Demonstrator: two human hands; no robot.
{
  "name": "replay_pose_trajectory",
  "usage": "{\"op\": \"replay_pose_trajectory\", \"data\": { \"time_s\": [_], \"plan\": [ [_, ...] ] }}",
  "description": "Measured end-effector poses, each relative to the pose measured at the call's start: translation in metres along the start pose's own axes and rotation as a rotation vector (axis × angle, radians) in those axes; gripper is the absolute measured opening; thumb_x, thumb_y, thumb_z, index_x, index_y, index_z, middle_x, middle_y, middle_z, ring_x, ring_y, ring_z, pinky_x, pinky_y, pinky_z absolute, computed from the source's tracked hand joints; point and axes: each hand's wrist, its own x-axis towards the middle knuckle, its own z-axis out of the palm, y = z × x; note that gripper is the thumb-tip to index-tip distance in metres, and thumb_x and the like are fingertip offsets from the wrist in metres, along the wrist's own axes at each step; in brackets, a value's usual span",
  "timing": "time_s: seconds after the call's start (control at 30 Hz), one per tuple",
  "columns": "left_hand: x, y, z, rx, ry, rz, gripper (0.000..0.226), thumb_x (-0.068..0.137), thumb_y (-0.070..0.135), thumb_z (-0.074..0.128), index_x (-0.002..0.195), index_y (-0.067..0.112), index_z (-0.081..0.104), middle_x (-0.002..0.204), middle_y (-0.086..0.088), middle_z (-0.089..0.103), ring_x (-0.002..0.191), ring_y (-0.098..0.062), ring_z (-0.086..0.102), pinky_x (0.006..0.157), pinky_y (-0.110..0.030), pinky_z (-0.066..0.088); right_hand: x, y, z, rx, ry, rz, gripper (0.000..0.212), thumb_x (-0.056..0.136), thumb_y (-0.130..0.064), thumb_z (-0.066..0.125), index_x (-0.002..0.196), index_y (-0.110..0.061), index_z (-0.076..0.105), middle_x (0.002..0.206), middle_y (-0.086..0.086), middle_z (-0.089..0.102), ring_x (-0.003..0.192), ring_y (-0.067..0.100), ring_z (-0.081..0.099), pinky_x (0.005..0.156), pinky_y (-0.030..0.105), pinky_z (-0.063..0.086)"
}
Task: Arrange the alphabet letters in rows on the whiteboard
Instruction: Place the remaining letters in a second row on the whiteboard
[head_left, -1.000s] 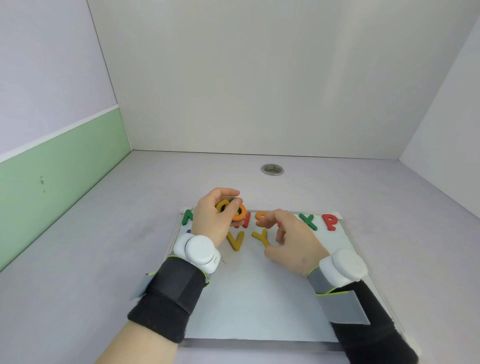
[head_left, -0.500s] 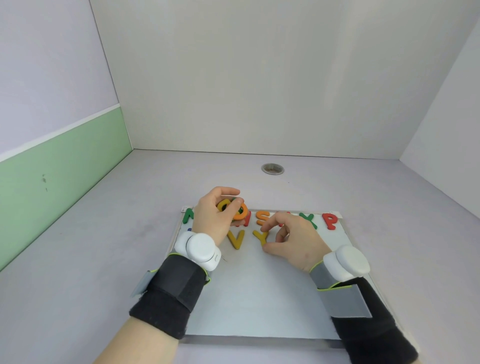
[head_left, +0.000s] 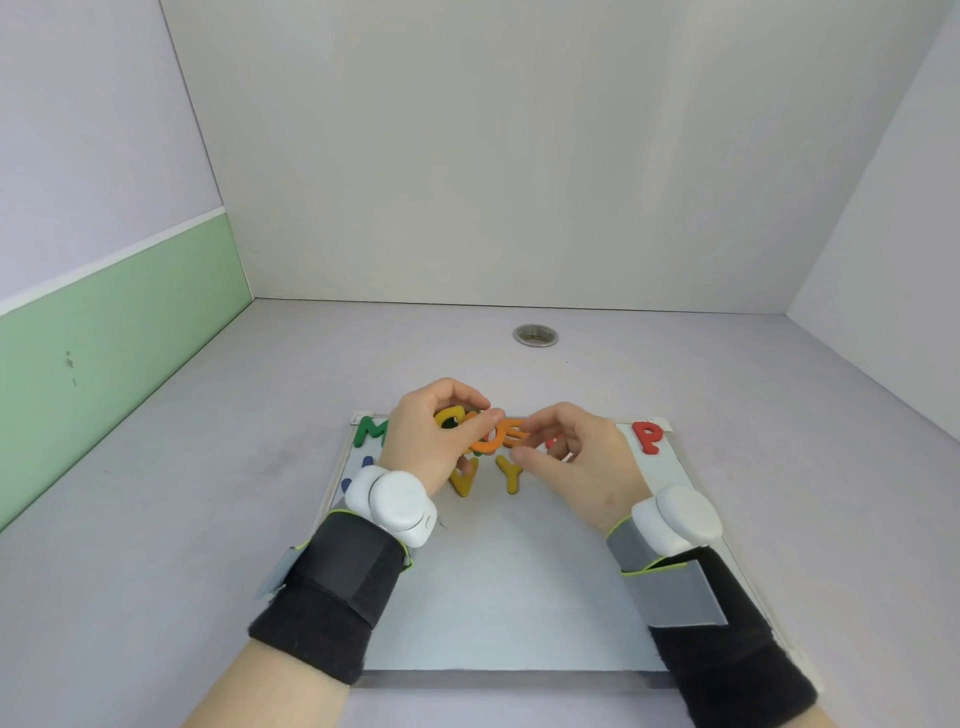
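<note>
A whiteboard (head_left: 519, 597) lies flat on the table in front of me. Along its far edge sit a green M (head_left: 370, 430), an orange S (head_left: 513, 434) and a red P (head_left: 649, 436). Below them lie a yellow V (head_left: 464, 482) and a yellow Y (head_left: 511, 473). My left hand (head_left: 431, 447) holds a small stack of letters (head_left: 470, 426), yellow and orange, just above the top row. My right hand (head_left: 576, 462) is beside it, forefinger and thumb apart, with their tips at the edge of the orange letters. I cannot tell whether they touch.
A blue letter (head_left: 347, 486) peeks out at the board's left edge, partly hidden by my left wrist. A round metal grommet (head_left: 535, 335) is set in the table beyond the board. Walls close in the table on the left, back and right.
My right hand has moved up and left from the yellow Y toward the letters in my left hand, and now covers the green letter next to the P. My left hand stays put.
</note>
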Motion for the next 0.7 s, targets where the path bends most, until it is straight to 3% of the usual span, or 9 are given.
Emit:
{"op": "replay_pose_trajectory", "data": {
  "time_s": [0.07, 0.13, 0.23, 0.37, 0.5, 0.7],
  "plan": [
    [-0.001, 0.001, 0.001, 0.018, -0.022, 0.018, 0.012, 0.076, 0.026, 0.079, 0.081, 0.021, 0.068, 0.068, 0.001, 0.071, 0.055, -0.027, 0.066, 0.039, -0.029, 0.05, 0.0, 0.0, 0.001, 0.05, -0.002, 0.01, 0.015, 0.077, -0.025, 0.071, 0.089, -0.029, 0.064, 0.076, -0.006, 0.069, 0.06, 0.014, 0.051, 0.062, 0.033, 0.05],
    [-0.003, 0.001, 0.002, 0.023, -0.056, 0.031, 0.015, 0.074, 0.03, 0.08, 0.08, 0.023, 0.068, 0.069, 0.001, 0.071, 0.049, -0.027, 0.065, 0.037, -0.028, 0.048, 0.0, 0.0, 0.001, 0.032, -0.016, 0.009, 0.013, 0.079, -0.025, 0.069, 0.089, -0.032, 0.064, 0.075, -0.006, 0.07, 0.06, 0.015, 0.053, 0.066, 0.041, 0.053],
    [-0.005, 0.002, 0.003, 0.038, -0.084, 0.039, 0.019, 0.071, 0.038, 0.08, 0.078, 0.025, 0.068, 0.068, 0.0, 0.071, 0.04, -0.03, 0.056, 0.033, -0.027, 0.044, -0.001, 0.0, 0.003, 0.019, -0.031, 0.003, 0.014, 0.079, -0.022, 0.068, 0.079, -0.035, 0.064, 0.067, -0.009, 0.069, 0.054, 0.009, 0.054, 0.063, 0.036, 0.052],
    [-0.006, 0.002, 0.004, 0.048, -0.094, 0.055, 0.019, 0.073, 0.038, 0.079, 0.075, 0.023, 0.068, 0.064, -0.005, 0.068, 0.034, -0.022, 0.051, 0.032, -0.024, 0.039, -0.002, -0.001, 0.002, 0.102, -0.018, 0.048, 0.015, 0.077, -0.012, 0.07, 0.073, -0.025, 0.064, 0.067, -0.005, 0.067, 0.057, 0.013, 0.055, 0.063, 0.034, 0.052],
    [-0.006, 0.004, 0.006, 0.05, -0.051, 0.07, 0.024, 0.074, 0.039, 0.076, 0.069, 0.018, 0.065, 0.057, -0.006, 0.066, 0.044, -0.025, 0.064, 0.033, -0.022, 0.039, -0.001, -0.003, -0.001, 0.233, -0.008, 0.096, 0.017, 0.076, -0.003, 0.07, 0.07, -0.017, 0.061, 0.061, -0.002, 0.063, 0.049, 0.003, 0.055, 0.048, 0.012, 0.043],
    [-0.005, 0.0, 0.005, 0.109, 0.044, 0.081, 0.023, 0.083, 0.032, 0.072, 0.069, 0.015, 0.063, 0.053, 0.002, 0.066, 0.046, -0.014, 0.066, 0.036, -0.019, 0.042, 0.003, -0.001, -0.01, 0.212, 0.08, 0.129, 0.019, 0.079, -0.002, 0.064, 0.089, -0.019, 0.064, 0.067, 0.006, 0.062, 0.044, 0.004, 0.051, 0.045, 0.011, 0.04]
  ]
}}
